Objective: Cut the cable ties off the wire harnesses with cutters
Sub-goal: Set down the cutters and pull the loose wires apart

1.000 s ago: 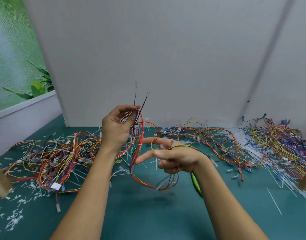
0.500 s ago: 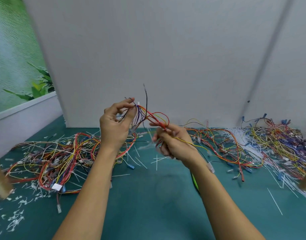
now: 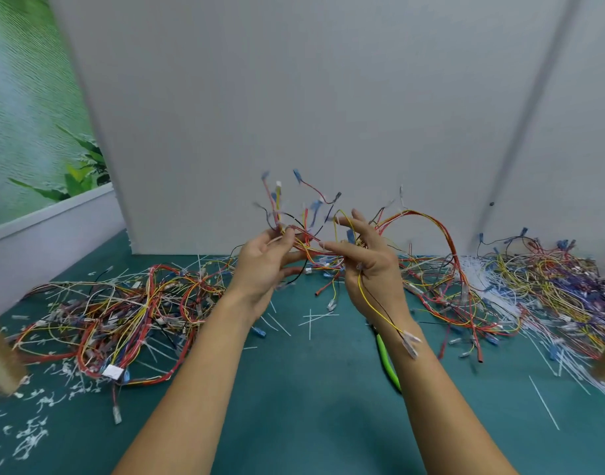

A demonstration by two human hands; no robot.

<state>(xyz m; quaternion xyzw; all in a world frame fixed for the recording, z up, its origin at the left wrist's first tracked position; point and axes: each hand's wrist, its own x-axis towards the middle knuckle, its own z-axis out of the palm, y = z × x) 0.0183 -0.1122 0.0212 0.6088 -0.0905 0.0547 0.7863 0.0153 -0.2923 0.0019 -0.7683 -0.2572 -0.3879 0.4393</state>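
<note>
You hold one wire harness [image 3: 328, 234] up off the desk [image 3: 311, 423], between your two hands, at a height where you can look through it. Judging by the raised pose, you are searching it for remaining cable ties before any cut.

Your left hand [image 3: 263, 265] appears to pinch the bundle where the red and yellow wires gather, though blur softens the fingertips. Your right hand [image 3: 369, 265] is released. Its fingers are spread and mostly straight, with wires running between them and a yellow lead trailing down past your wrist. That spread probably fans the strands apart so a tie would show.

The green-handled cutters [image 3: 385, 354] lie on the desk just beside your right forearm, in neither hand but close to your right hand.

One pile of harnesses [image 3: 123, 310] lies to the left and another pile [image 3: 551, 286] to the far right, perhaps done and undone work. White tie offcuts [image 3: 30, 430] litter the near left of the desk.
</note>
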